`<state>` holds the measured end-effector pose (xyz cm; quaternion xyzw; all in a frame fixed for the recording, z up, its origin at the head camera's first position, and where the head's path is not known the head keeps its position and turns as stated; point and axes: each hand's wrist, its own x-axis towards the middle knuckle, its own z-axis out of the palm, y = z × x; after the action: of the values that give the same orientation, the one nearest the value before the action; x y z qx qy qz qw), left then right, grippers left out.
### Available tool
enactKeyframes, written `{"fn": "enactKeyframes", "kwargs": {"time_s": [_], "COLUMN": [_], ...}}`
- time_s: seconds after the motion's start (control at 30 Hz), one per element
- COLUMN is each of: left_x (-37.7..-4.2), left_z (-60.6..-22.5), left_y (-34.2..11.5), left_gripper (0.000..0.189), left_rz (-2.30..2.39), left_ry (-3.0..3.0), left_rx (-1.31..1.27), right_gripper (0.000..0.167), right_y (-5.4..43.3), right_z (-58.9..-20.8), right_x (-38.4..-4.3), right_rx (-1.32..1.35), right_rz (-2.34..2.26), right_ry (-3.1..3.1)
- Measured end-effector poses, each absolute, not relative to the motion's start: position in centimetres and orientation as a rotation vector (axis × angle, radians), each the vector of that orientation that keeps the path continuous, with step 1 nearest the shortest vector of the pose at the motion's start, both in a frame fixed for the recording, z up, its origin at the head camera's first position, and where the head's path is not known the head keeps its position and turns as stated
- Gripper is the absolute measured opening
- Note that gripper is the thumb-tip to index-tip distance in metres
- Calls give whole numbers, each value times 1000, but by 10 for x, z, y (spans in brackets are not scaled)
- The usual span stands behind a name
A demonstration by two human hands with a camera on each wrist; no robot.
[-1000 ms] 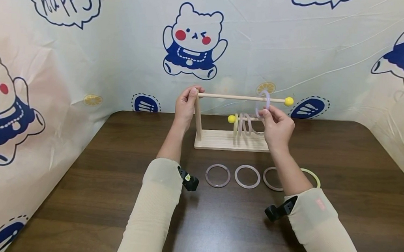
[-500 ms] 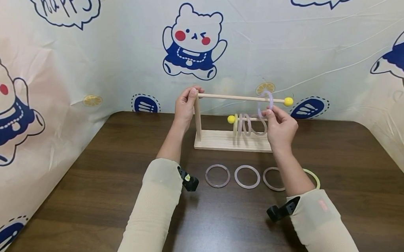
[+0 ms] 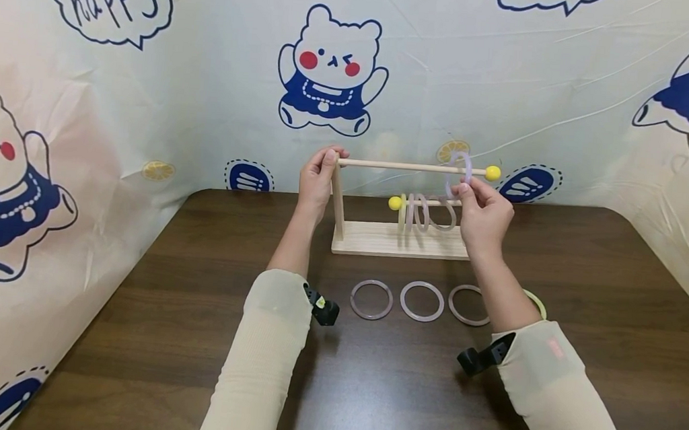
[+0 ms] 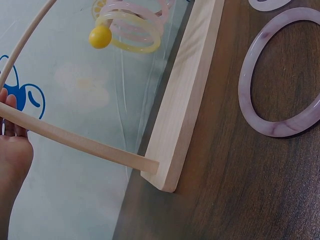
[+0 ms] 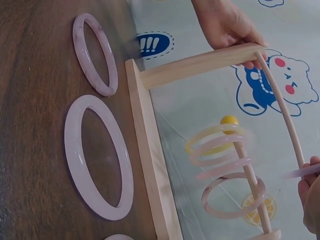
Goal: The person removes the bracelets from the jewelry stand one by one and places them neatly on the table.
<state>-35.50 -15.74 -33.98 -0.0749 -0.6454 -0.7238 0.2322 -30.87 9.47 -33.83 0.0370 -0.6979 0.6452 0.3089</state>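
Note:
A pale wooden bangle rack [image 3: 399, 243] stands on the table, with an upper rod [image 3: 397, 166] that ends in a yellow ball [image 3: 493, 173]. My left hand [image 3: 315, 179] grips the top of its left post, thumb in front and fingers behind. Between thumb and fingers, my right hand [image 3: 487, 216] pinches a lavender bangle [image 3: 468, 167], which encircles the upper rod close to the ball. On the lower rod, which has its own yellow ball [image 5: 229, 121], hang a yellow bangle [image 3: 402, 213] and several pinkish ones. The rack's right end is hidden behind my right hand.
In front of the rack lie a marbled purple bangle [image 3: 353, 299], a pale lavender bangle [image 3: 402, 299] and another purplish bangle [image 3: 450, 303]. A green bangle [image 3: 538, 301] is partly covered by my right forearm. A printed cloth [image 3: 227, 84] hangs behind the dark wooden table [image 3: 187, 364].
My right hand has moved a little to the right, bringing the lavender bangle along the upper rod nearer the yellow ball. My left hand has stayed on the post.

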Motion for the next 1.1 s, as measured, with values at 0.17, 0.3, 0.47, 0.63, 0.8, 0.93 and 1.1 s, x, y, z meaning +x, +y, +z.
{"fn": "enactKeyframes", "kwargs": {"time_s": [0.17,0.3,0.47,0.63,0.8,0.93,1.1], "left_x": [-355,-355,-354,-354,-354,-353,-353], "left_z": [-340,-339,-339,-339,-339,-339,-339], "left_y": [-157,-157,-157,-158,-158,-158,-157], "left_gripper": [35,38,38,37,37,35,35], "left_rz": [-1982,-1978,-1981,-1987,-1987,-1978,-1968], "left_ry": [-1774,-1788,-1794,-1803,-1801,-1801,-1802], "left_rx": [-213,-203,-202,-196,-201,-201,-204], "right_gripper": [17,17,17,16,16,16,15], "right_y": [96,101,105,109,111,112,114], "right_z": [-336,-342,-344,-346,-347,-348,-350], "right_x": [-308,-314,-314,-315,-316,-316,-315], "right_rx": [81,71,66,53,70,76,63], "right_rz": [1714,1741,1745,1721,1728,1724,1717], "right_ry": [-1829,-1797,-1785,-1795,-1781,-1772,-1773]}}
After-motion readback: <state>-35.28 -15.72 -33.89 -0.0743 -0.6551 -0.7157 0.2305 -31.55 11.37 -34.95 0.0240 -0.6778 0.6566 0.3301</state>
